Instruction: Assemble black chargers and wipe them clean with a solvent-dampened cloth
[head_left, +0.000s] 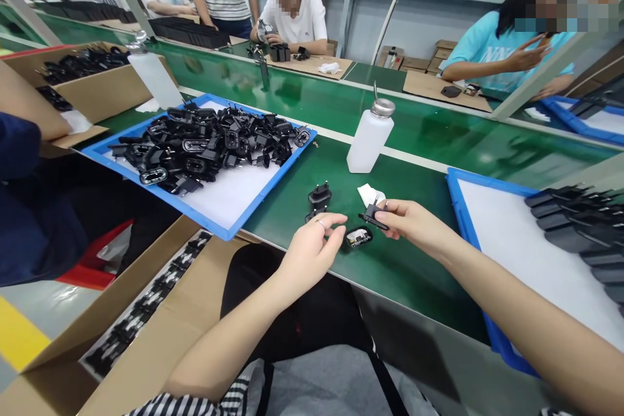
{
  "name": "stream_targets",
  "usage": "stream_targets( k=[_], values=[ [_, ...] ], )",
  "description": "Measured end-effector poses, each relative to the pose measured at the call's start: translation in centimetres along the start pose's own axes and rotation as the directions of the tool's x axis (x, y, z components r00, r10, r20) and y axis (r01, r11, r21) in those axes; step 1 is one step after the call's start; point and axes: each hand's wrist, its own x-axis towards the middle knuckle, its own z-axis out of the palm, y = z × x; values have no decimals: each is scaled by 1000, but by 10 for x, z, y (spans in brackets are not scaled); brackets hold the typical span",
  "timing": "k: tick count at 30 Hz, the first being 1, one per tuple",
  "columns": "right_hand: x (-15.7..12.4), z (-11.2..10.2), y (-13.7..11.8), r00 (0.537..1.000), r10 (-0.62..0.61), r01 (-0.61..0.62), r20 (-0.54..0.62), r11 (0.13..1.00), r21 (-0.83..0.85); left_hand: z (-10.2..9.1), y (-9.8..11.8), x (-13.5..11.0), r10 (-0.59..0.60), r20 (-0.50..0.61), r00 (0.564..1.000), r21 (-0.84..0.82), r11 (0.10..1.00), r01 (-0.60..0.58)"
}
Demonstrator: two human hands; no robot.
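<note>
Green counter (409,286), plugs (205,149) kept within reach. Right hand (414,226) pinches a plug part (371,218); left hand (312,250) looks empty.

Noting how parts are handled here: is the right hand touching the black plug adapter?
Touching. The head view shows the right hand pinching the black plug adapter between its fingers, with no gap.

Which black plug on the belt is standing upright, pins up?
The black plug adapter left of the hands stands pins up on the green belt; the plug in the right hand is held, the opened casing lies flat.
</note>
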Motion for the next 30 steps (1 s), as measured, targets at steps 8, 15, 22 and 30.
stream_targets(
  k=[8,15,22,30],
  values=[
    [-1,1,6,983,-181,181,19,955,-237,11,-7,0,7,39,999,298,954,-18],
    [-12,11,12,886,-440,429,145,662,-615,23,-14,2,-21,42,999,367,930,5],
    [-8,8,9,892,-387,437,232,611,-660,29,-15,3,77,14,997,438,896,-76],
    [2,-1,-1,920,-196,391,341,533,-750,29,-4,1,52,58,997,604,794,-77]
  ],
)
